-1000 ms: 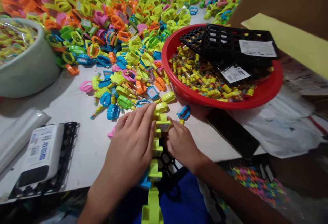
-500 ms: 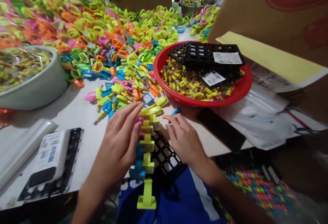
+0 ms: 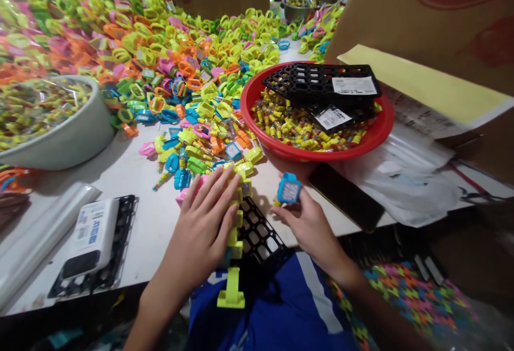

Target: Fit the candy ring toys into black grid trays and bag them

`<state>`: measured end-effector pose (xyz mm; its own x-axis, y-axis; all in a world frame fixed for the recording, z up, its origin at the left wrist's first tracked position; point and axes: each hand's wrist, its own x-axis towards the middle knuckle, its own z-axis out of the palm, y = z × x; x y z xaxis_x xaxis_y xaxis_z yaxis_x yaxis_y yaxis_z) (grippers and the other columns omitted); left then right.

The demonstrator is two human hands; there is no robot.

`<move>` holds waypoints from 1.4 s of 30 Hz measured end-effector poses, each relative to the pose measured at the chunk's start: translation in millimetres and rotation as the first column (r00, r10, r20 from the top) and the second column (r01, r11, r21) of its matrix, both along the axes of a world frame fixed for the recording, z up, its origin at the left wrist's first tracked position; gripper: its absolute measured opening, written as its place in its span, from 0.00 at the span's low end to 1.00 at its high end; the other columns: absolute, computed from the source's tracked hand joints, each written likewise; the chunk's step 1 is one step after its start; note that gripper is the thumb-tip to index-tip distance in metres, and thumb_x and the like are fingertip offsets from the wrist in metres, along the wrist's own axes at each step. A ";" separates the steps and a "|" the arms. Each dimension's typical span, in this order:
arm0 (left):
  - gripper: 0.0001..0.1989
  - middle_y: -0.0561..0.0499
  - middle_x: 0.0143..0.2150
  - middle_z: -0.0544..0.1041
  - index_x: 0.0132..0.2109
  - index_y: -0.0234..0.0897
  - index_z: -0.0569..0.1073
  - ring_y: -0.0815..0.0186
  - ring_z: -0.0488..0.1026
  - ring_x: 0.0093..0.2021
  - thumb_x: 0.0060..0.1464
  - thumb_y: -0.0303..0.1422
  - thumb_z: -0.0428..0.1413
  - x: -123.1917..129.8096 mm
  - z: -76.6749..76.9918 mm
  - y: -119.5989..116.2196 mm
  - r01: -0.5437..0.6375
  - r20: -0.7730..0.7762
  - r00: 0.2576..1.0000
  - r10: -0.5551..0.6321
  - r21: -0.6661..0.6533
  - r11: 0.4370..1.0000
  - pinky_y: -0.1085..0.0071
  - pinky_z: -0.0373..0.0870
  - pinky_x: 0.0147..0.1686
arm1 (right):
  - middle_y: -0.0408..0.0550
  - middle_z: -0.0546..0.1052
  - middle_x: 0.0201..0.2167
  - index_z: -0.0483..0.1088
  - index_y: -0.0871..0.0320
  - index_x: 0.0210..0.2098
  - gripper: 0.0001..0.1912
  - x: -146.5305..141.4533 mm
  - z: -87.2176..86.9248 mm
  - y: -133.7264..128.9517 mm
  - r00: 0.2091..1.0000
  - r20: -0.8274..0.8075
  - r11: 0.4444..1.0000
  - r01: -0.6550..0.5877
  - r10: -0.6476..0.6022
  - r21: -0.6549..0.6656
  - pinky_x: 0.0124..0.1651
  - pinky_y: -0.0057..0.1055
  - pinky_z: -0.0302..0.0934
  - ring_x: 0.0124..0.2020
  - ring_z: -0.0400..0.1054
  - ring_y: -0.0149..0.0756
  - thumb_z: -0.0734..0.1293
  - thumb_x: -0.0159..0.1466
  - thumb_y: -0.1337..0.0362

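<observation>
My left hand (image 3: 206, 222) lies palm down, fingers stretched, over a row of yellow, pink and blue plastic pieces (image 3: 232, 293). That row runs along a black mesh tray (image 3: 261, 231) at the table's front edge, above blue clothing. Between the fingertips of my right hand (image 3: 311, 228) is a blue watch-shaped piece (image 3: 289, 189) with a square patterned face; a bit of yellow shows beneath it. A loose heap of colourful pieces (image 3: 196, 163) lies just beyond my left hand.
A red basin (image 3: 257, 139) holds small yellow items and black mesh trays. A dark phone (image 3: 346, 198) lies below it. At the left are a grey basin (image 3: 72, 145), a plastic roll (image 3: 44, 244) and a white device (image 3: 91, 237). Cardboard (image 3: 401, 19) stands at the right.
My right hand has picked up the blue watch-shaped piece from beside the red basin and raised it slightly. My left hand has moved a little right, flatter over the row.
</observation>
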<state>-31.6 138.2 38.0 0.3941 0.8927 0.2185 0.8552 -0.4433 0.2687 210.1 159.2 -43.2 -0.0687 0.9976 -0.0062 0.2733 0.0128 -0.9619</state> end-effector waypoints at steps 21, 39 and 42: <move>0.28 0.53 0.81 0.61 0.78 0.45 0.57 0.66 0.52 0.83 0.77 0.29 0.45 -1.1 4.2 -5.0 0.011 0.144 0.990 -0.009 -0.019 1.000 0.56 0.42 0.82 | 0.59 0.81 0.49 0.71 0.60 0.56 0.19 -41.8 -7.1 -8.9 0.820 0.544 0.908 -0.350 0.177 0.232 0.58 0.44 0.76 0.51 0.79 0.49 0.59 0.68 0.75; 0.30 0.54 0.82 0.60 0.79 0.43 0.55 0.68 0.49 0.83 0.76 0.27 0.46 -0.2 3.4 -3.4 -0.003 0.138 0.990 0.003 0.000 1.000 0.61 0.39 0.82 | 0.55 0.81 0.49 0.74 0.58 0.54 0.20 -33.9 18.7 3.2 0.817 0.468 0.906 -0.417 0.336 0.076 0.55 0.42 0.76 0.51 0.79 0.46 0.57 0.69 0.77; 0.30 0.54 0.82 0.60 0.80 0.44 0.55 0.68 0.49 0.83 0.76 0.27 0.45 -0.3 2.2 -2.7 -0.003 0.141 0.990 0.003 -0.004 1.000 0.61 0.39 0.82 | 0.49 0.80 0.48 0.74 0.54 0.52 0.18 -25.3 20.3 27.8 0.924 0.332 0.950 -0.260 0.192 0.173 0.52 0.37 0.74 0.47 0.78 0.40 0.56 0.76 0.74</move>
